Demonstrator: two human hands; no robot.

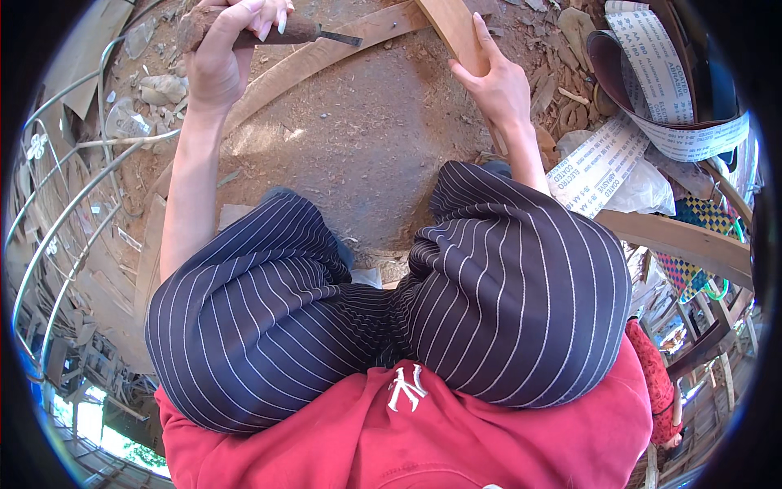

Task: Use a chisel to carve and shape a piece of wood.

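At the upper left, my left hand [224, 61] grips the brown wooden handle [285, 33] of a flat-bladed metal tool, possibly a chisel, whose blade [340, 37] points rightward. My right hand [498, 88] is on a light wooden board [448, 24], thumb and index finger along its sides, the board running out of view at the top. Behind the tool, a long curved wooden strip [281, 81] lies on the dirt ground. I am squatting, with my knees below both hands.
Bent metal rods [69, 196] line the left. At right are printed abrasive belts [680, 134], plastic sheeting, a wooden plank [676, 240] and a checkered woven item [684, 273]. Wood scraps litter the ground [350, 163]. Someone in a red patterned sleeve [660, 375] is at lower right.
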